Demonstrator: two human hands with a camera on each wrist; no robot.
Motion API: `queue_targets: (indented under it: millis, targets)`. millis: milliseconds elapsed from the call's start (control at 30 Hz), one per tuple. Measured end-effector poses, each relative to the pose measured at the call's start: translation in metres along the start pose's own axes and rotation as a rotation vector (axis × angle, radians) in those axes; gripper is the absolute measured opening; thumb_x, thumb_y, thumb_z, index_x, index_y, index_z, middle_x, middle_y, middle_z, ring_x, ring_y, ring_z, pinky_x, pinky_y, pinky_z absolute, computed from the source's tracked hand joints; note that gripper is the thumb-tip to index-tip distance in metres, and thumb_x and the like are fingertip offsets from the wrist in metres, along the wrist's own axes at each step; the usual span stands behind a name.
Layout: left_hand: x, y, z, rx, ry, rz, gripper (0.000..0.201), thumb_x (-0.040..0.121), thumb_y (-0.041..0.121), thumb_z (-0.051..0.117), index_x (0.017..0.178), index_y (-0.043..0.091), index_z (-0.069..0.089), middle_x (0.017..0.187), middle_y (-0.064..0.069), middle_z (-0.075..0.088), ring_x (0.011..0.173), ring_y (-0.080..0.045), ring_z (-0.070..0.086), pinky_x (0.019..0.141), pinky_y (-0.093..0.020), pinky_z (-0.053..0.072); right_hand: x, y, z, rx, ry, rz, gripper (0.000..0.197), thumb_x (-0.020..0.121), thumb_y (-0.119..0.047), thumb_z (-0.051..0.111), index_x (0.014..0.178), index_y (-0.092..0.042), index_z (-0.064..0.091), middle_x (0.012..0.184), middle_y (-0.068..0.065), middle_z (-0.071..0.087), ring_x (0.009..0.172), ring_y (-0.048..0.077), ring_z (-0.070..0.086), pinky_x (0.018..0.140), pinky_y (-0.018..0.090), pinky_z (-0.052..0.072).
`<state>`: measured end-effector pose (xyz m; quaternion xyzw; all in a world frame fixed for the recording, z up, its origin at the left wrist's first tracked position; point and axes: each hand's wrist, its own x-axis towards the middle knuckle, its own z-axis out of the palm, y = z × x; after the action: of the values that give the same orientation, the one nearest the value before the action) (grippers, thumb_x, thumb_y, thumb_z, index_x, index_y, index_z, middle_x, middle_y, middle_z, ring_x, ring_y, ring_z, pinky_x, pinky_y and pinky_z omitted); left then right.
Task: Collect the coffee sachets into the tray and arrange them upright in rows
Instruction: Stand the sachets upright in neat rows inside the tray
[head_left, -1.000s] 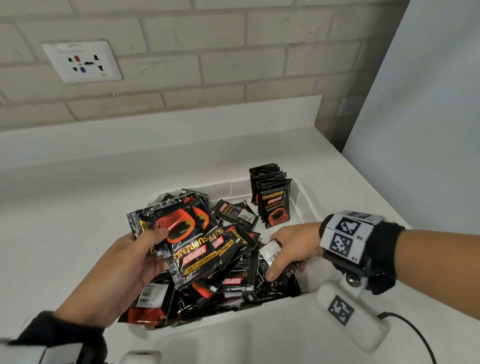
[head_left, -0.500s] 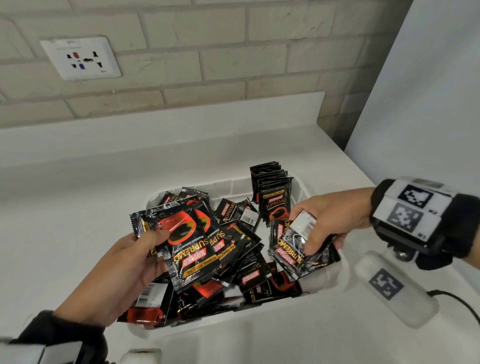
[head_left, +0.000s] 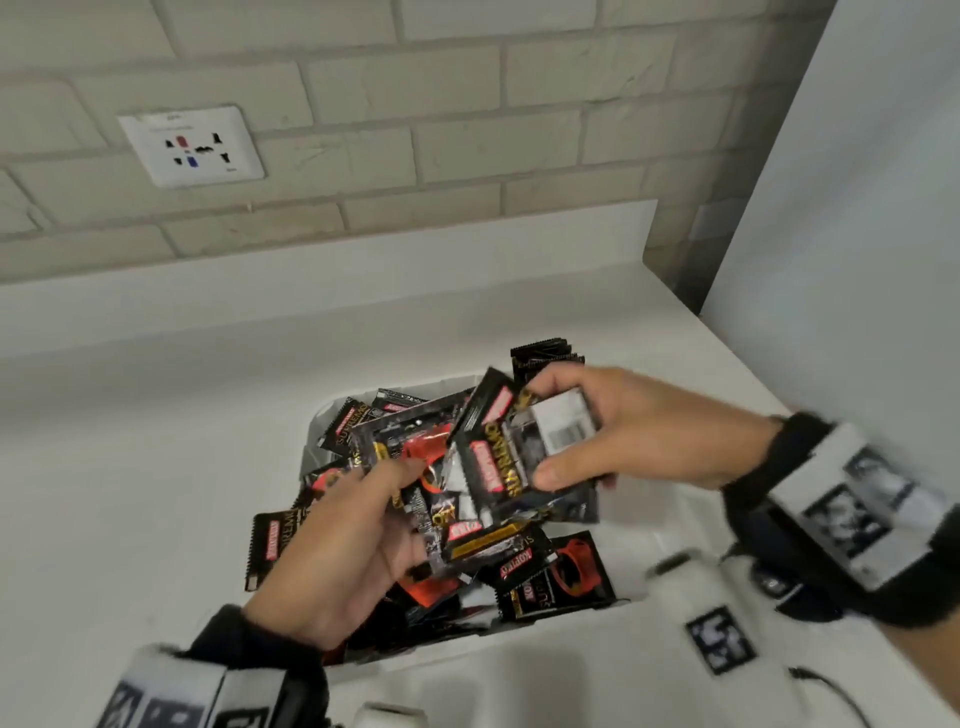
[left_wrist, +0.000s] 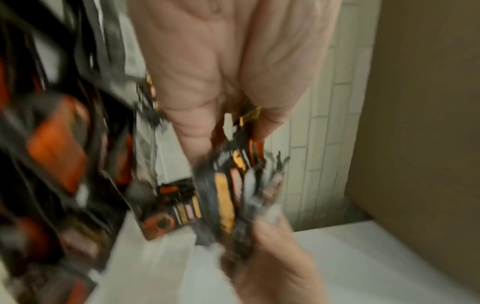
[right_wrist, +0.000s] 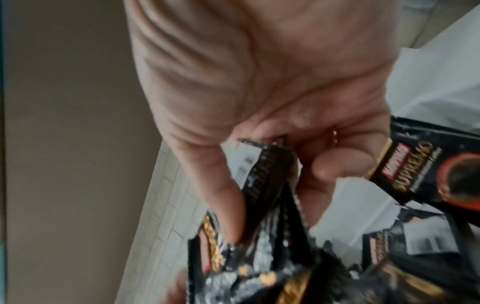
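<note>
Black sachets (head_left: 519, 457) are clutched in both the left hand (head_left: 353, 551) and right hand (head_left: 623, 441), fingers curled round them. Loose sachets fill the white tray (head_left: 311, 441) beneath; upright ones (head_left: 540, 353) stand beyond.

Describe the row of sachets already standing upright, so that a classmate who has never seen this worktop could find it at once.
Start at the white tray on the worktop below the brick wall. At its far right corner, just behind the right hand, stands the upright row of sachets. Only these stand on edge, packed together; the other sachets lie loose in a heap or are gripped in the hands.
</note>
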<state>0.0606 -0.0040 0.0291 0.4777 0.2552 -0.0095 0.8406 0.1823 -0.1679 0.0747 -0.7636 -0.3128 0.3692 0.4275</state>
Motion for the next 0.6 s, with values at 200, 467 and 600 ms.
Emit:
queue_targets:
  millis: [200,467,600]
  targets:
    - [-0.001,-0.012,0.001,-0.046,0.016,-0.067,0.043,0.071,0.033,0.053,0.106,0.010,0.062,0.096,-0.015,0.072,0.079,-0.027,0.071,0.068,-0.040,0.052,0.011,0.029,0.041,0.153,0.089,0.106,0.047,0.077,-0.010,0.070,0.108,-0.032,0.042,0.097,-0.002,0.062,0.074,0.009,0.056,0.053,0.021,0.044]
    - [-0.004,-0.029,0.013,-0.028,0.009,-0.111,0.040,0.064,0.022,0.065,0.101,0.006,0.063,0.082,-0.014,0.074,0.068,-0.022,0.072,0.054,-0.027,0.057,0.003,0.035,0.064,0.192,0.225,-0.068,0.056,0.081,-0.009,0.068,0.114,-0.033,0.030,0.098,-0.007,0.053,0.068,0.000,0.059,0.052,0.012,0.045]
    - [-0.003,-0.032,0.011,-0.122,-0.063,-0.115,0.034,0.068,0.028,0.062,0.090,0.006,0.076,0.101,-0.023,0.069,0.084,-0.033,0.067,0.090,-0.046,0.045,0.002,0.042,0.068,0.216,0.324,-0.157,0.036,0.084,-0.012,0.064,0.105,-0.028,0.039,0.098,-0.010,0.056,0.068,-0.001,0.061,0.047,0.013,0.044]
